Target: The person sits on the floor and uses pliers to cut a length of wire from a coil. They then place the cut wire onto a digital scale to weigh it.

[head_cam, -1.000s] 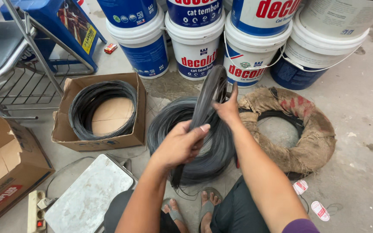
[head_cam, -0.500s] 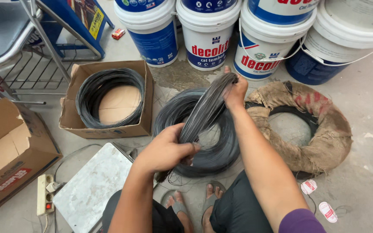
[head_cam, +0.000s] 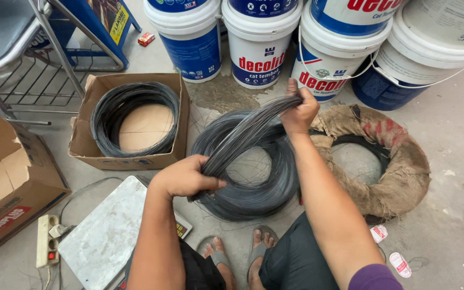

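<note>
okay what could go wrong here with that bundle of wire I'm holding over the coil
1. The left hand and right hand are bare on the wire bundle; thin strands could cut or prick them.
2. Loose strands may snag in the wire coil below and tangle.
3. Sandalled feet sit right beside the coil, exposed to stray ends.

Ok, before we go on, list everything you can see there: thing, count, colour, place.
wire bundle: one, dark grey, held between both hands
wire coil: one, dark grey, floor centre
boxed coil: one, dark grey, in open cardboard box
burlap-wrapped coil: one, brown, right
paint buckets: five in view, white and blue, along top
empty box: one, brown, left
scale: one, grey platform, bottom left
power strip: one, cream, beside the scale
left hand: grips bundle's near end
right hand: grips far end
</note>
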